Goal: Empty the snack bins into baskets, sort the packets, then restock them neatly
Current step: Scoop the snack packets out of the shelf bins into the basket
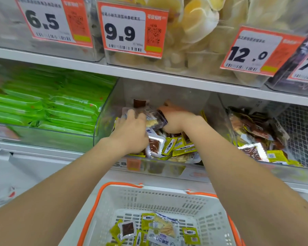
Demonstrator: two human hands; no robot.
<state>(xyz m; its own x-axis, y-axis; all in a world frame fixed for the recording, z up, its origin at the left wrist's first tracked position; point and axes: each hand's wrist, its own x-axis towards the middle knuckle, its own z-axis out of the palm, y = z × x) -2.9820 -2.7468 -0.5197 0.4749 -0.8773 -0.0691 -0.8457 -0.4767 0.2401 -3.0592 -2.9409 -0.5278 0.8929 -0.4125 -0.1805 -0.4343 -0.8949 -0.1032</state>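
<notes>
Spanning the whole view, white shop shelving [149, 71] carries rows of clear plastic bins, the upper row tilted forward, probably so shoppers can see and reach in. Below it, the middle bin [105, 125] is the one being emptied: it holds a jumble of yellow, white and brown snack packets [174, 148], heaped mostly toward its front lip.

The white basket [149, 194] with orange handles sits directly beneath that bin and close to the person's body, apparently so a handful can drop straight down with little carry. A thin layer of packets [155, 229] covers part of its floor, so by my judgement the emptying is at an early stage.

To the left, green packets [52, 107] lie stacked flat and orderly. To the right, another bin of mixed packets [256, 135] stands beside wire mesh [299, 132].

Both arms reach into the middle bin. The left hand [132, 132] curls its fingers over the near side of a clutch of packets [149, 118], and the right hand [174, 119] wraps round the far side, so the two squeeze the bundle between them. That suits slippery wrappers, which would spill from one hand.

Orange-edged price tags [132, 31] hang on the upper bins. Lighting is bright and even, with glare on the plastic.
</notes>
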